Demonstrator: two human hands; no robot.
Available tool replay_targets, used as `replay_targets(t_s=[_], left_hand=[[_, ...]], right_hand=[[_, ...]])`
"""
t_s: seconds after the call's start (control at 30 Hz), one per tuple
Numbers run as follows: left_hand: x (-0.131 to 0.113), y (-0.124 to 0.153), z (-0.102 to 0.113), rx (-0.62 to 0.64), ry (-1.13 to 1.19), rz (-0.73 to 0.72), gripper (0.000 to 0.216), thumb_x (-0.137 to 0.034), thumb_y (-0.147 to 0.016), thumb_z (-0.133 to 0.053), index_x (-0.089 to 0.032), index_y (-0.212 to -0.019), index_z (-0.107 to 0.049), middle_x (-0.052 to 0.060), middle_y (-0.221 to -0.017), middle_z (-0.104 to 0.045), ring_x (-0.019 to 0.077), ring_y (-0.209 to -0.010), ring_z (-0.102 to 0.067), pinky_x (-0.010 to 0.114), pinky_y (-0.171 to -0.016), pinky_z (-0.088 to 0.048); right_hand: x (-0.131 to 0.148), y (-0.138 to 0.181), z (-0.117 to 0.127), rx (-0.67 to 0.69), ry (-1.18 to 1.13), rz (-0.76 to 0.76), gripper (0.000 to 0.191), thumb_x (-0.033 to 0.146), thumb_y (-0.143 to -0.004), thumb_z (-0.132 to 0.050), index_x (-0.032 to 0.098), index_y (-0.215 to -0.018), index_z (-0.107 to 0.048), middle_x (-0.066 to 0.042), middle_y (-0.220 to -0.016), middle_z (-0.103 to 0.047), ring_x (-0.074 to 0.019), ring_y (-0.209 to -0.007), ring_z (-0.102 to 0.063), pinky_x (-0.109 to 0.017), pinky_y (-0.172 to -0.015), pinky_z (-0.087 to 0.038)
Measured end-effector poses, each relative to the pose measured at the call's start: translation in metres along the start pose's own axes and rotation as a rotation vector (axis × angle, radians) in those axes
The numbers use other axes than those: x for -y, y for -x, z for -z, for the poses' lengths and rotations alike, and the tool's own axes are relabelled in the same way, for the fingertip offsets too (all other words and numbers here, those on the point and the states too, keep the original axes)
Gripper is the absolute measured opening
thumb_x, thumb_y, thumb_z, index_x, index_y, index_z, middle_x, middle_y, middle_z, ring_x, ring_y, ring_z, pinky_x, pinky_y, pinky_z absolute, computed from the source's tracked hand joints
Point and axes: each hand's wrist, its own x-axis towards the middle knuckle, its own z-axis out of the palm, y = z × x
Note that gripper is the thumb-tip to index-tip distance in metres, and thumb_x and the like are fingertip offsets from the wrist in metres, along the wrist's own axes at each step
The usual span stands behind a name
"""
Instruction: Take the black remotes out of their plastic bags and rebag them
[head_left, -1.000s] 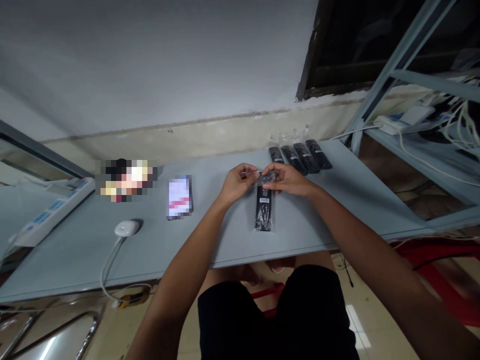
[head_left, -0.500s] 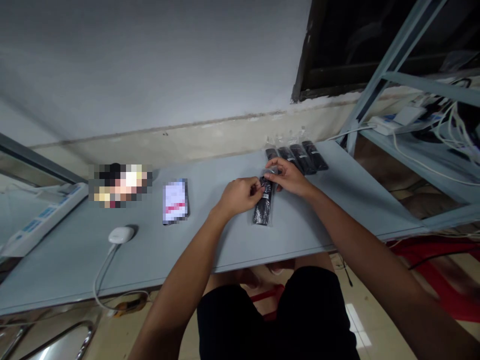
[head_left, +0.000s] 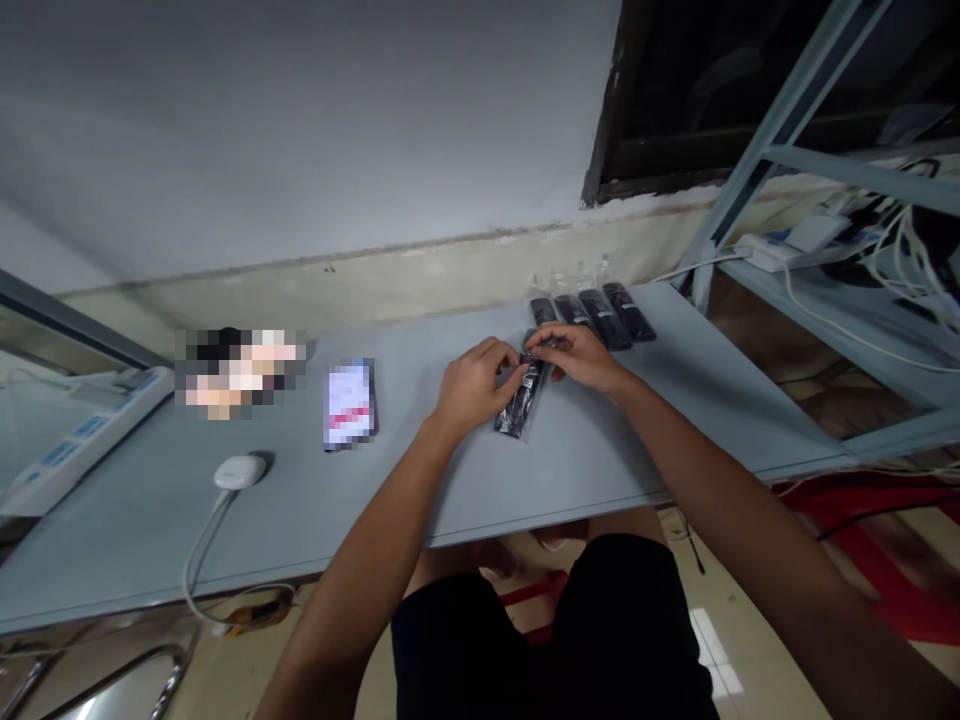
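I've got four bagged remotes [head_left: 606, 320] far right. My left hand [head_left: 472, 385] and right hand [head_left: 579, 356] pinch another remote [head_left: 514, 412], slanted near-left to far-right.

Left hand [head_left: 477, 383], right hand [head_left: 579, 357]; both curled

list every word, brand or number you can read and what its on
No text can be read.
Nearest bagged black item: white label too small.
Row of bagged black items behind it: print too small.
Phone screen: pixelated.
White plug: any marking too blurred.
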Motion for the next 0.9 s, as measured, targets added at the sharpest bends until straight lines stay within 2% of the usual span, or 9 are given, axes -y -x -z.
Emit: replay_targets(t_s=[0.1,0.2,0.27,0.33,0.43,0.6,0.67,0.8,0.9], left_hand=[[-0.005,0.002,-0.001,0.015,0.013,-0.036,0.053,-0.055,-0.093,-0.070,-0.023,-0.133,-0.061,0.013,-0.142,-0.061,0.0282,-0.117,-0.067,0.037,-0.084,-0.057],[-0.006,0.004,-0.004,0.117,0.023,-0.051,0.087,-0.062,-0.086,-0.076,-0.027,-0.158,-0.041,0.016,-0.171,-0.030,0.0389,-0.138,-0.056,0.045,-0.094,-0.060],[-0.004,0.005,-0.006,0.194,0.061,-0.079,0.104,-0.061,-0.083,-0.080,-0.031,-0.167,-0.027,0.015,-0.177,-0.015,0.0429,-0.147,-0.047,0.051,-0.104,-0.057],[0.000,0.006,-0.007,0.278,0.131,-0.122,0.122,-0.061,-0.077,-0.085,-0.033,-0.171,-0.012,0.014,-0.179,-0.007,0.0445,-0.156,-0.035,0.055,-0.115,-0.050],[0.006,0.007,-0.005,0.375,0.215,-0.168,0.141,-0.059,-0.069,-0.092,-0.035,-0.172,0.001,0.012,-0.180,-0.002,0.0444,-0.163,-0.019,0.057,-0.125,-0.040],[0.016,0.008,-0.006,0.401,0.209,-0.144,0.120,-0.034,-0.079,-0.082,-0.031,-0.173,-0.007,0.013,-0.179,-0.008,0.0397,-0.163,-0.022,0.055,-0.129,-0.035],[0.019,0.008,-0.007,0.389,0.180,-0.135,0.114,-0.029,-0.079,-0.080,-0.027,-0.172,-0.015,0.015,-0.178,-0.014,0.0392,-0.162,-0.025,0.055,-0.130,-0.034],[0.023,0.007,-0.005,0.354,0.138,-0.102,0.109,-0.039,-0.077,-0.083,-0.027,-0.169,-0.026,0.015,-0.173,-0.029,0.0401,-0.158,-0.034,0.057,-0.128,-0.035],[0.026,0.005,-0.003,0.337,0.107,-0.051,0.106,-0.054,-0.077,-0.085,-0.027,-0.166,-0.034,0.016,-0.170,-0.037,0.0412,-0.154,-0.040,0.059,-0.126,-0.035]], right_hand=[[0.000,-0.002,0.000,-0.056,0.000,-0.006,0.034,0.046,-0.080,-0.083,0.024,-0.105,-0.074,-0.004,-0.092,-0.071,-0.0160,-0.067,-0.063,-0.027,-0.052,-0.055],[0.002,-0.003,0.001,-0.103,-0.007,0.011,0.047,0.048,-0.080,-0.082,0.028,-0.120,-0.069,-0.004,-0.097,-0.073,-0.0184,-0.071,-0.066,-0.030,-0.056,-0.057],[0.002,-0.004,0.002,-0.135,-0.023,0.021,0.054,0.050,-0.079,-0.082,0.030,-0.126,-0.066,-0.005,-0.116,-0.072,-0.0194,-0.080,-0.069,-0.031,-0.061,-0.059],[0.000,-0.006,0.003,-0.165,-0.042,0.016,0.058,0.051,-0.078,-0.082,0.032,-0.130,-0.063,-0.007,-0.132,-0.067,-0.0197,-0.087,-0.070,-0.032,-0.067,-0.061],[-0.006,-0.009,0.004,-0.204,-0.073,0.000,0.059,0.052,-0.078,-0.083,0.031,-0.129,-0.062,-0.008,-0.138,-0.064,-0.0195,-0.092,-0.071,-0.034,-0.076,-0.063],[-0.014,-0.010,0.001,-0.181,-0.107,-0.067,0.055,0.054,-0.082,-0.080,0.029,-0.128,-0.063,-0.008,-0.125,-0.067,-0.0206,-0.095,-0.071,-0.039,-0.084,-0.064],[-0.013,-0.009,0.000,-0.162,-0.016,-0.016,0.049,0.053,-0.085,-0.078,0.028,-0.127,-0.066,-0.009,-0.128,-0.067,-0.0218,-0.099,-0.071,-0.041,-0.088,-0.063],[-0.004,-0.009,0.018,-0.266,0.274,0.175,0.036,0.046,-0.089,-0.074,0.027,-0.119,-0.072,-0.011,-0.138,-0.063,-0.0266,-0.113,-0.066,-0.041,-0.090,-0.059],[-0.001,-0.013,0.052,-0.474,0.391,0.170,0.025,0.040,-0.094,-0.064,0.024,-0.111,-0.073,-0.010,-0.117,-0.072,-0.0261,-0.109,-0.067,-0.043,-0.098,-0.055]])
